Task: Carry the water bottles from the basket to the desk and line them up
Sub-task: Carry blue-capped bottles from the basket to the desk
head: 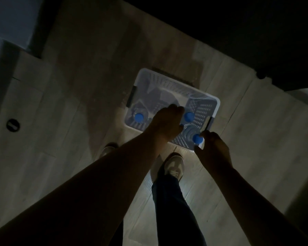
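On the pale wood-grain plank floor (60,121) sits a white perforated plastic basket (169,82) with dark handles. At its left corner stands the first bottle (138,117) (clear, ribbed, round blue cap). The left hand (167,121) reaches in; I cannot tell its grip. Just right stands the second bottle (189,116). At the basket's near right corner the right hand (213,148) has its grip pinched on the third bottle (197,138) at the cap.

Basket (169,82): one is seen, centre of the frame.
Basket handles (133,96) (209,123): two dark ones are counted.
Water bottles (139,117) (189,116) (197,138): three are counted by blue caps.
Hands: two are seen, left hand (165,123) and right hand (213,148).
Shoes (173,166) (108,148): two are seen, lower centre.
Round floor fitting (12,125): one, left edge.
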